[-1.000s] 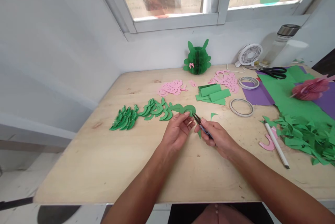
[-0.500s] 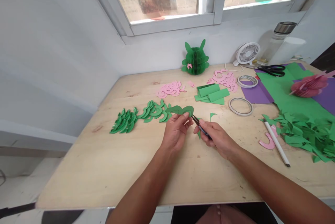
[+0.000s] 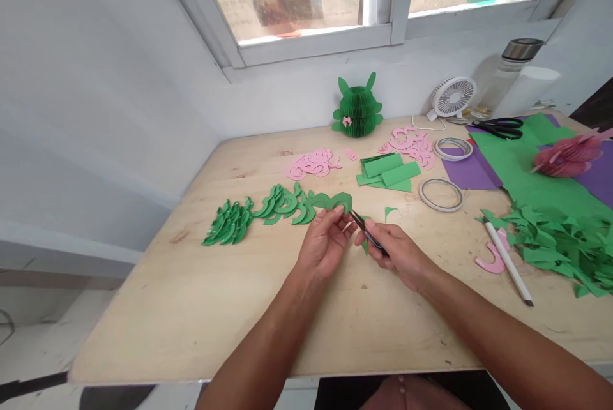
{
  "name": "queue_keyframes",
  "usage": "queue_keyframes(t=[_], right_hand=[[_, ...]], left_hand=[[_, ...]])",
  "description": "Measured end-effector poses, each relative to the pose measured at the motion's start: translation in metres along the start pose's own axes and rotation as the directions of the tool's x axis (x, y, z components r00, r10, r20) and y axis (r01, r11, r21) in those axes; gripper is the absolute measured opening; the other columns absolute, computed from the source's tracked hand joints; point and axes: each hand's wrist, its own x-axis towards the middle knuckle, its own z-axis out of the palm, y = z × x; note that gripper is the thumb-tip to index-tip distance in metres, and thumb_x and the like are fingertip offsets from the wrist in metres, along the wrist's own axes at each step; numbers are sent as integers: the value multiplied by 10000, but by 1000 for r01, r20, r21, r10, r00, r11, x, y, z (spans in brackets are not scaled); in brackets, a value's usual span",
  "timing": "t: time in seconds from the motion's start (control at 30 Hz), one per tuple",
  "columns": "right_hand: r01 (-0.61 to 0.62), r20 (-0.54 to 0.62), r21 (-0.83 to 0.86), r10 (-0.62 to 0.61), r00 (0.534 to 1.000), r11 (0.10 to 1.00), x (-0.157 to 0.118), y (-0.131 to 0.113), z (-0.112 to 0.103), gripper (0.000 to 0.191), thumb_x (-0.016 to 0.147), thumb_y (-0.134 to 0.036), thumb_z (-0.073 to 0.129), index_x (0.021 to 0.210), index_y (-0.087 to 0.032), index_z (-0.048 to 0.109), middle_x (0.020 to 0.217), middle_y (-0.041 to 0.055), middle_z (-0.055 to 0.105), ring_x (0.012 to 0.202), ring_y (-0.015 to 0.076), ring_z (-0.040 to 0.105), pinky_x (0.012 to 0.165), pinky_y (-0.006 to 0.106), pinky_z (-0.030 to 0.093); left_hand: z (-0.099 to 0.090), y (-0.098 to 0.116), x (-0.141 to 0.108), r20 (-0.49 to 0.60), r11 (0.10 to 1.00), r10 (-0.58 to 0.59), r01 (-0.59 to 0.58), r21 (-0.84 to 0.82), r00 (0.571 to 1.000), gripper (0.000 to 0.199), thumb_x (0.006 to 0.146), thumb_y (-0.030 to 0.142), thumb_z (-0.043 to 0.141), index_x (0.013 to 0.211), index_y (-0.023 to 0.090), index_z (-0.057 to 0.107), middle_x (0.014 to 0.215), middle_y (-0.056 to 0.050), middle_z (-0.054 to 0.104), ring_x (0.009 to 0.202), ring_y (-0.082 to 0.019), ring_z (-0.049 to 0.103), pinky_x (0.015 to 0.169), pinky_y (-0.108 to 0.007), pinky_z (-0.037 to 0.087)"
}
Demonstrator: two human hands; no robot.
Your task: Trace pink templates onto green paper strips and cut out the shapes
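My left hand [image 3: 328,237] pinches a curved green paper cutout [image 3: 341,200] between thumb and fingers, above the middle of the table. In my right hand [image 3: 390,245] is a small pair of scissors [image 3: 360,221], its fingers closed round the handles. The blades point up and left, with their tips beside the right edge of the cutout. Just left of it lie overlapping green curved cutouts [image 3: 286,204], and farther left a denser pile of folded green pieces [image 3: 230,221]. A small green offcut [image 3: 389,212] rests beyond my right hand.
Pink cutouts [image 3: 313,164], folded green paper [image 3: 390,172] and tape rolls [image 3: 441,195] lie behind my hands. A green honeycomb paper figure [image 3: 358,113] stands by the wall. To the right are a white pen [image 3: 508,262], green scraps [image 3: 565,247], black scissors [image 3: 499,127] and a fan [image 3: 453,98].
The cutout and my left hand have shifted slightly, and the cutout's right edge now sits a little apart from the scissor tips. My right hand stays almost where it was.
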Motion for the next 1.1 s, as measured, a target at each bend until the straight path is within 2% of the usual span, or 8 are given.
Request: queue_keyframes(t=[0.47, 0.77, 1.0, 1.1], right_hand=[[50, 19, -4, -49, 999, 999, 1, 4, 0, 523, 760, -682, 530, 703, -168, 607, 461, -58, 380, 418, 72, 248, 417, 239, 139], [20, -8, -23, -20, 1000, 1000, 2, 3, 0, 530, 757, -688, 525, 709, -166, 603, 473, -57, 378, 428, 73, 257, 418, 232, 140], [16, -30, -10, -17, 999, 1000, 3, 5, 0, 534, 738, -694, 534, 711, -165, 599, 471, -61, 372, 436, 77, 257, 419, 231, 136], [19, -35, -7, -19, 999, 1000, 3, 4, 1, 535, 733, -696, 540, 708, -165, 602, 473, -59, 373, 441, 77, 260, 420, 230, 136]], left_hand=[[0, 0, 0, 49, 999, 2, -1, -38, 999, 243, 601, 174, 801, 600, 166, 558, 691, 15, 655, 668, -104, 609, 717, -261, 496], [2, 1, -1, 46, 999, 15, -12, -49, 999, 299, 592, 156, 807, 564, 169, 509, 670, 17, 644, 662, -114, 613, 710, -264, 508], [2, 1, -3, 64, 999, 1, 2, -53, 998, 225, 602, 161, 802, 610, 157, 578, 706, 6, 664, 695, -119, 628, 734, -263, 501], [2, 1, -2, 66, 999, 9, -7, -39, 998, 253, 588, 160, 811, 585, 159, 558, 703, 6, 662, 697, -116, 621, 732, -259, 496]])
